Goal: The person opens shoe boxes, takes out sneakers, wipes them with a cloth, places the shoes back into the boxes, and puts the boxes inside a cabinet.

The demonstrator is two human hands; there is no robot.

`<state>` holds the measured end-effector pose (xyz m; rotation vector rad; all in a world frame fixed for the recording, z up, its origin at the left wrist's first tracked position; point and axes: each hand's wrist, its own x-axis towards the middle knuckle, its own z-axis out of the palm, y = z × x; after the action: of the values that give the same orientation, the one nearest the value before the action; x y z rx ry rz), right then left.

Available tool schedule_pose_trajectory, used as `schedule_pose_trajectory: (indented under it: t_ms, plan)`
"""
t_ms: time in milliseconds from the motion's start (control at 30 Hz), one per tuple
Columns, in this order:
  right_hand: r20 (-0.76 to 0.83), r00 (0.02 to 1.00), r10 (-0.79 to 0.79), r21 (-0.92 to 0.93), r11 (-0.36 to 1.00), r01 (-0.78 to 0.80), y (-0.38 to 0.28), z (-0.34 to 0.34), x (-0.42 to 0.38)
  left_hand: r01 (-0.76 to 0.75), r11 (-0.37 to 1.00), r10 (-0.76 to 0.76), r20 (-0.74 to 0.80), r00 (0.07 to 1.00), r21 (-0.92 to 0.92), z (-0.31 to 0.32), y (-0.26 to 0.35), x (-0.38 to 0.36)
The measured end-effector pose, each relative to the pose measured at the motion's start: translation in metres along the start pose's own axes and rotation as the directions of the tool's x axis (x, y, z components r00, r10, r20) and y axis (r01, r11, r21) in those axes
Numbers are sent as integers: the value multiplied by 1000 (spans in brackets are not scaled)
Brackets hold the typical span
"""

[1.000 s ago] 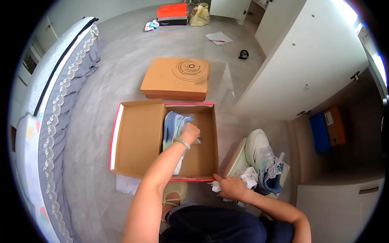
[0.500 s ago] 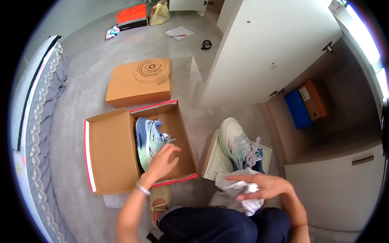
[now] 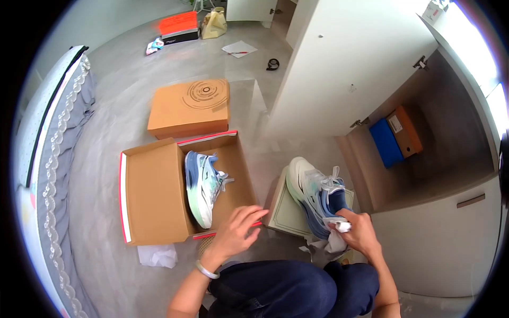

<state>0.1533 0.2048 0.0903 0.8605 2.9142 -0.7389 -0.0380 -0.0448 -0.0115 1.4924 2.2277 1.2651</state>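
My right hand is closed at the heel of a white, blue and mint sneaker, with white crumpled tissue paper bunched beneath its fingers. That shoe lies over a pale lidded box, toe pointing away from me. Empty and with fingers apart, my left hand hovers by the near right corner of an open shoebox with red-and-white edges. Inside the shoebox, the matching sneaker rests on its side against the left wall.
Beyond the shoebox sits a closed brown cardboard box. To the right, an open cabinet door stands beside a compartment with a blue box and an orange-brown box. Another paper sheet lies near the shoebox. A bed skirt borders the left.
My right hand has gone from the loose paper to the heel of the right-hand sneaker. My left hand has moved away from the shoe in the box, toward the right and nearer me.
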Motion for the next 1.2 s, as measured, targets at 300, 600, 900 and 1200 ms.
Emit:
schedule_pose_trajectory:
  t_ms: [300, 600, 900, 1200]
  plan:
    - [385, 770, -509, -87, 811, 579, -74, -58, 17, -142, 983, 103, 291, 951, 117, -24, 12, 21]
    - [-95, 933, -347, 342, 869, 358, -84, -32, 32, 57, 998, -58, -32, 998, -15, -27, -33, 2]
    - [94, 934, -343, 348, 891, 292, -74, -17, 31, 292, 545, -535, -58, 843, -786, 23, -84, 23]
    - [137, 947, -290, 381, 898, 220, -70, -17, 32, 479, 269, -724, 153, 673, -836, 38, -108, 29]
